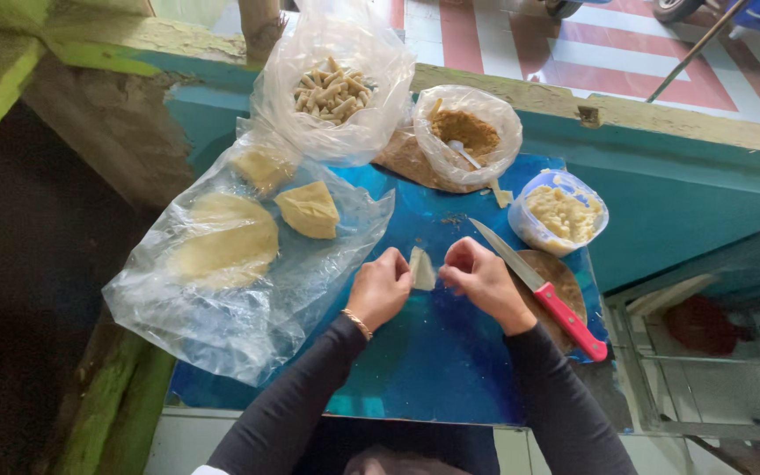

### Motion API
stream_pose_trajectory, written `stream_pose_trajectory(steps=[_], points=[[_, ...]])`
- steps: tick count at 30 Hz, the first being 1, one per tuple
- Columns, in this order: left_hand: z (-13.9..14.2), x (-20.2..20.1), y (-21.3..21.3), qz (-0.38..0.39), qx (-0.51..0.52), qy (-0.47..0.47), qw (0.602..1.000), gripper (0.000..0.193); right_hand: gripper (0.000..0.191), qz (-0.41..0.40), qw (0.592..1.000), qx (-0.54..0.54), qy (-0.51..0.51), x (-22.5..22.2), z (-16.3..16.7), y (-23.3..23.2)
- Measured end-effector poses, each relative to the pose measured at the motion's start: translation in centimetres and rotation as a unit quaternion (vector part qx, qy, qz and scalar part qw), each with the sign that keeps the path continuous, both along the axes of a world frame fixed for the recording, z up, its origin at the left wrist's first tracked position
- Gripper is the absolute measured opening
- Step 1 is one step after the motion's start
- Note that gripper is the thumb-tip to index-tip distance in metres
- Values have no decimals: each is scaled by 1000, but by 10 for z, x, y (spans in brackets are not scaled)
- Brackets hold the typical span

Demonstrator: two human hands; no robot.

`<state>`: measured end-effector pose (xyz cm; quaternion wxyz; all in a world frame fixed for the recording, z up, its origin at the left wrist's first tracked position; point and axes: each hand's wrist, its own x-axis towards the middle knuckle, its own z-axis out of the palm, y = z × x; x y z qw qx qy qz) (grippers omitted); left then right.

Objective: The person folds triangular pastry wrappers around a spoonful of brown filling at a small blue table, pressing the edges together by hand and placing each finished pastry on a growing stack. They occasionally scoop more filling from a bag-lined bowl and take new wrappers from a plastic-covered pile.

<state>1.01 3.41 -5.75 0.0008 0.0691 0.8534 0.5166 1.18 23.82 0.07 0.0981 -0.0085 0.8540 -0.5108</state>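
Observation:
My left hand (380,288) and my right hand (483,280) meet over a blue sheet (433,361) and together pinch a small pale triangular piece of dough wrapper (421,268). Both wear dark sleeves; a thin bracelet sits on the left wrist. A knife with a red handle (545,295) lies just right of my right hand, its blade pointing up and left.
Left lies a clear plastic sheet (222,308) over round pale dough sheets (226,239) and a cut wedge (309,209). Behind are a bag of rolled pieces (332,88), a bag of brown filling with a spoon (466,132), and a tub of pale crumbly filling (563,211).

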Motion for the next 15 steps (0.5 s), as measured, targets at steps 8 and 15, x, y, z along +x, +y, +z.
stream_pose_trajectory(steps=[8,15], points=[[-4,-19,-2,49,12,26,998,21,30,-13,946,258,195,-4,-24,-26],[-7,-45,14,65,66,58,994,14,21,-55,961,202,183,-44,-35,-7]])
